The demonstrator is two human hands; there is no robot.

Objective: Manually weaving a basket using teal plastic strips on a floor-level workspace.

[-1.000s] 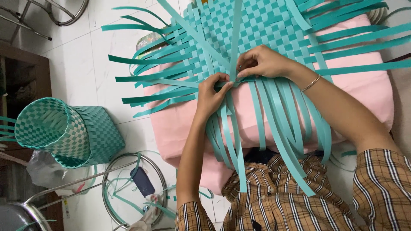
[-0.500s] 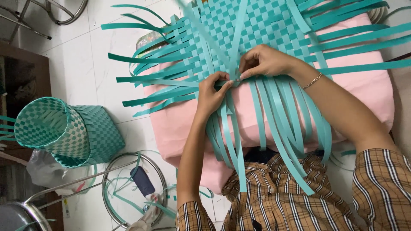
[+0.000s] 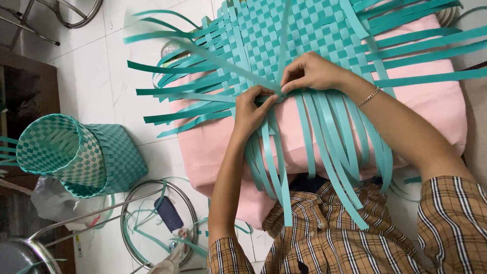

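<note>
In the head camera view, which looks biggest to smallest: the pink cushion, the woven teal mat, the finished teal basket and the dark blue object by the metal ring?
1. pink cushion; the woven teal mat looks close, both cut off by the frame, so unsure.
2. finished teal basket.
3. dark blue object.

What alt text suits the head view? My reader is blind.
Two hands, left hand and right hand, pinch teal strips at the edge of a woven teal mat on a pink cushion. A finished woven basket lies on the white floor nearby.
</note>
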